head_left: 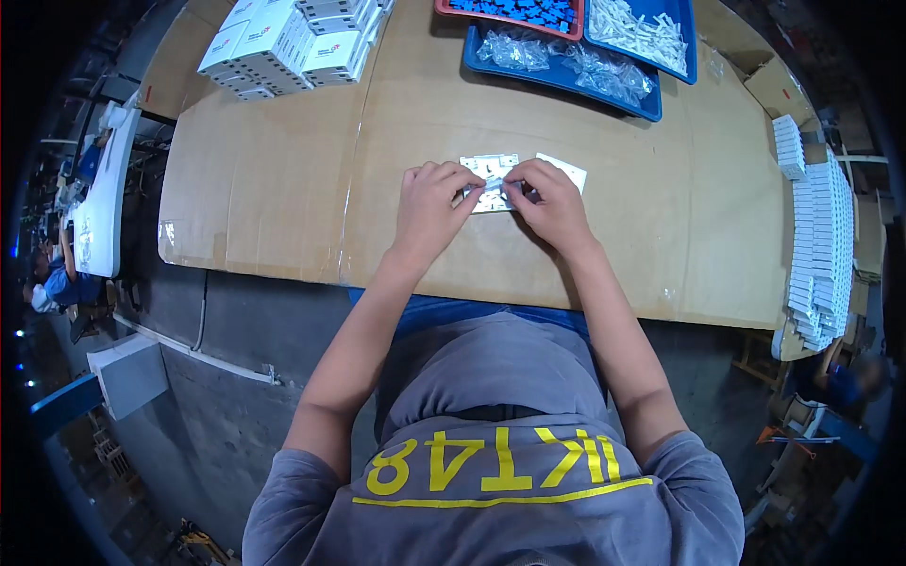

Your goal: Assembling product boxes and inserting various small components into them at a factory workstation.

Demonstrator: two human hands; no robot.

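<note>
Over the cardboard-covered table, my left hand and my right hand face each other with fingertips pinched. Between them is a small whitish strip, its ends at the fingers of both hands. Directly beneath lies a flat white plate with small dark marks or openings, partly covered by my fingers. A second flat white piece rests just beyond my right hand, its near part hidden. Finer details of the strip are too small to make out.
White boxes are stacked at the far left. Far right of centre are a red tray of blue parts, a blue tray of white parts and another blue tray of clear plastic pieces. White stacks line the right edge. Co-workers sit at both sides.
</note>
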